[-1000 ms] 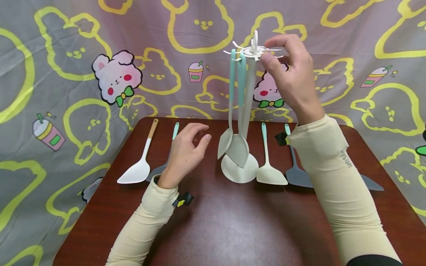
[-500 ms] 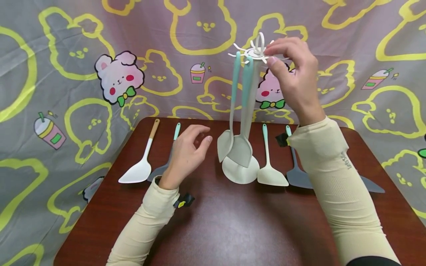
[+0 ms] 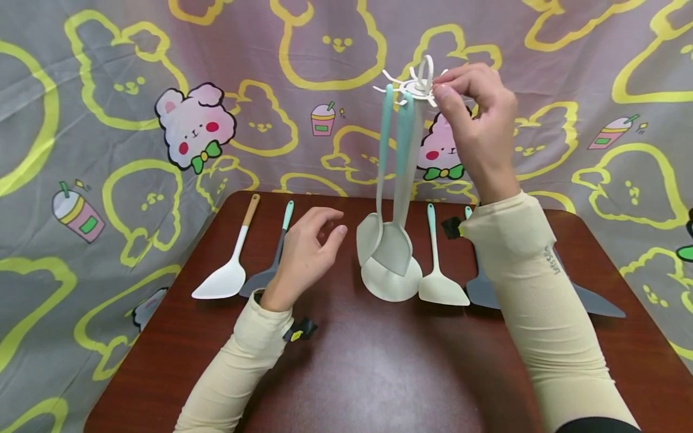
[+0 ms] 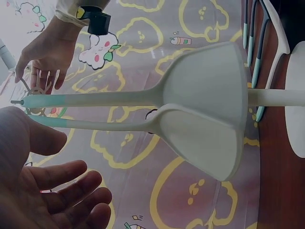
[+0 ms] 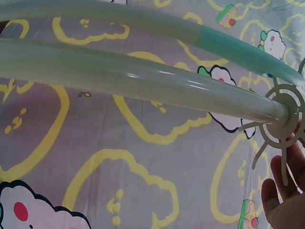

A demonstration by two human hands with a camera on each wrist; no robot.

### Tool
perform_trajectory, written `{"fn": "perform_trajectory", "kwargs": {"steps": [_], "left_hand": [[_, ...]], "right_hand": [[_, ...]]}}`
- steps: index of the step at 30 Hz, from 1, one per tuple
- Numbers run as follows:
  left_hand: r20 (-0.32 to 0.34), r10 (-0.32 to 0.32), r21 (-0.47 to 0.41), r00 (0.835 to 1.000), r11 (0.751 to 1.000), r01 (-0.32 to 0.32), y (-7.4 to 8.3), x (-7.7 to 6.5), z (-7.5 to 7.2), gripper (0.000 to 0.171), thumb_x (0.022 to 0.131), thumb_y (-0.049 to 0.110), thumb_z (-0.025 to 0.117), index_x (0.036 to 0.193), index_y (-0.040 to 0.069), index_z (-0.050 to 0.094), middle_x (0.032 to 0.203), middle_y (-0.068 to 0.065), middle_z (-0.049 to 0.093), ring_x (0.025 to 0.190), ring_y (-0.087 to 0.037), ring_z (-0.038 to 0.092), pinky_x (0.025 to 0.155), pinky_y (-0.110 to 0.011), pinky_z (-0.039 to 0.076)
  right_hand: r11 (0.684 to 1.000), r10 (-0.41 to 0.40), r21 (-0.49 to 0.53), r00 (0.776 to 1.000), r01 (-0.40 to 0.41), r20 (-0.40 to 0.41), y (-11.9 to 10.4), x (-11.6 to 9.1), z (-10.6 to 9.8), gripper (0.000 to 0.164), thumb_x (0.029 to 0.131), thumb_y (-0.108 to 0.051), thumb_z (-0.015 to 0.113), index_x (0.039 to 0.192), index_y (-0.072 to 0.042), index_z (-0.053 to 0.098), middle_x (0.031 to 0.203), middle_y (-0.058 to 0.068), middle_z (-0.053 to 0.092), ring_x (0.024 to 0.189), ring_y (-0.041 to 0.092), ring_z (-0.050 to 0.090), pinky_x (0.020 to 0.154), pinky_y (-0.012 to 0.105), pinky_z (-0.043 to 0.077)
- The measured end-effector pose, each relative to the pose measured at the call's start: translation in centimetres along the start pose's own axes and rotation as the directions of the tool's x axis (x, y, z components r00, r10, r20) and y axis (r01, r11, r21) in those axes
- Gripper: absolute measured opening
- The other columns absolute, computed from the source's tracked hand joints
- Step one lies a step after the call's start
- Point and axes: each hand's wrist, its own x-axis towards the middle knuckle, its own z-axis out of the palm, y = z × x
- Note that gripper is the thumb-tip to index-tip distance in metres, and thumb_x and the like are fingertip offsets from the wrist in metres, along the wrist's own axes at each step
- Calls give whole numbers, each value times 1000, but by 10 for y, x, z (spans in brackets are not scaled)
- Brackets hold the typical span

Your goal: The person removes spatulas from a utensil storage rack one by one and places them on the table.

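A white rotating utensil rack (image 3: 388,287) stands on the table, a ring of hooks (image 3: 415,89) at its top. My right hand (image 3: 482,114) pinches the ring's right side between thumb and forefinger; in the right wrist view its fingers (image 5: 281,174) are by a hook. From the ring's left side hang two pale turners with mint handles, one turner (image 3: 369,237) partly behind the other turner (image 3: 396,249). Held above the table left of the rack, my left hand (image 3: 307,255) has relaxed fingers and holds nothing. The left wrist view shows its palm (image 4: 28,191) near the hanging handles.
On the left lie a white turner with a wooden handle (image 3: 224,278) and a grey one with a mint handle (image 3: 281,240). Right of the base are a cream turner (image 3: 441,285) and grey turners (image 3: 598,300), partly under my right sleeve. A patterned curtain (image 3: 260,48) hangs behind.
The hook ring has turned slightly, and the two hanging turners and top loop have swung round with it. My right hand has shifted a little right and closed in on the ring. My left hand stays nearly still.
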Motion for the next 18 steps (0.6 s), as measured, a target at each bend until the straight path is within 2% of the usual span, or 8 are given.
{"fn": "perform_trajectory", "kwargs": {"steps": [6,11,18], "left_hand": [[4,4,2,1000,1000,-4,1,-1,2,24,92,17,65,114,7,69,111,-8,68,92,-26,63,79,-42,55],[6,1,31,1000,1000,-1,0,-2,4,24,92,19,65,114,9,70,111,-6,68,90,-22,62,77,-37,53],[20,0,18,1000,1000,0,2,-4,7,24,93,18,64,114,9,70,111,-5,68,90,-25,63,77,-34,51]], "right_hand": [[999,-17,-37,999,15,-51,-4,-4,5,41,76,-28,62,80,13,67,85,-25,63,98,-1,54,99,23,33],[998,-47,-40,996,44,-70,-5,-4,8,40,77,-26,60,82,13,68,86,-26,62,94,-3,56,97,23,34],[997,-71,-44,994,67,-87,-2,-5,8,41,82,-26,52,83,11,70,84,-25,62,91,-4,54,94,21,33]]}}
